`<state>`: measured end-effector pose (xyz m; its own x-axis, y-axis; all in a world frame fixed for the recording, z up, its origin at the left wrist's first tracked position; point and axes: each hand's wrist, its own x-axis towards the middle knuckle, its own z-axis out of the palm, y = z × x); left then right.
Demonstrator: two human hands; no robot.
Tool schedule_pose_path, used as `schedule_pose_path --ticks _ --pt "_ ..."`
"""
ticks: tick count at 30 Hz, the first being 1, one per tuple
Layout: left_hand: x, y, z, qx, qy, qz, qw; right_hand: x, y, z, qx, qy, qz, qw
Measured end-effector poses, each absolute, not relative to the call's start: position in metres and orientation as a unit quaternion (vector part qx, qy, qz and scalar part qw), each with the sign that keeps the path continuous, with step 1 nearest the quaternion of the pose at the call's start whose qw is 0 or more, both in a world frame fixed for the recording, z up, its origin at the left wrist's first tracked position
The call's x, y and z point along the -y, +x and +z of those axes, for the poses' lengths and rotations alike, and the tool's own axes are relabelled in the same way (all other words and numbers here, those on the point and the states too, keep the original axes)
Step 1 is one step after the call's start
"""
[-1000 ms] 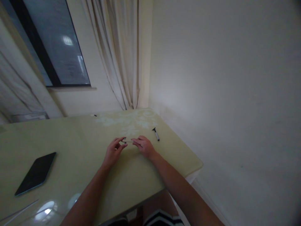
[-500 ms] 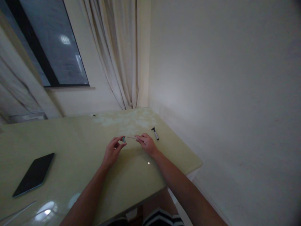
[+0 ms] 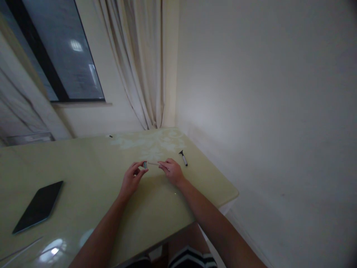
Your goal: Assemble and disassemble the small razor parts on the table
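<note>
Between the thumb and fingers of my left hand (image 3: 133,178) is a small greenish, pale-edged piece (image 3: 145,165), held upright; it looks like a razor cartridge, though it is too small to be sure. My right hand (image 3: 171,170) pinches a thin pale stick (image 3: 153,163) that points left, its tip close to the small piece. Whether the two touch is not clear. Beyond my right hand, a razor (image 3: 183,159) with a dark head and a light handle lies on the yellow-green table (image 3: 156,212).
A black tablet-like slab (image 3: 39,206) lies on the table at the left, with a thin pale cable (image 3: 23,248) nearer the front edge. Near the back edge is a tiny dark object (image 3: 111,136). A wall (image 3: 251,111) rises along the right side.
The whole view has shifted very slightly, moving everything a little to the left. Both hands keep their grips, with the stick's tip still beside the small piece.
</note>
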<state>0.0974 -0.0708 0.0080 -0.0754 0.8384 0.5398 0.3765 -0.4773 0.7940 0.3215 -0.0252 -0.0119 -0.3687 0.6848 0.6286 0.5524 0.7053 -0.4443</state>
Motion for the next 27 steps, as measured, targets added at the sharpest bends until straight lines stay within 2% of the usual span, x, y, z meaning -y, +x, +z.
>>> schedule_pose_path --ticks 5,10,14,19,23,27 --pt "0.071 0.098 0.008 -0.471 0.656 0.552 0.205 0.028 0.318 -0.010 0.841 -0.348 0.087 0.406" --pt "0.071 0.097 0.009 -0.477 0.643 0.566 0.195 0.027 0.318 -0.010 0.813 -0.401 0.080 0.414" --pt "0.071 0.097 0.008 -0.479 0.639 0.566 0.206 0.027 0.318 -0.011 0.834 -0.338 0.113 0.421" --pt "0.073 0.097 0.006 -0.480 0.648 0.556 0.202 0.026 0.318 -0.011 0.811 -0.374 0.117 0.435" --pt "0.074 0.098 0.008 -0.480 0.662 0.540 0.199 0.027 0.315 -0.008 0.835 -0.342 0.124 0.412" --pt "0.076 0.097 0.007 -0.488 0.659 0.543 0.182 0.019 0.322 0.002 0.785 -0.414 0.108 0.447"
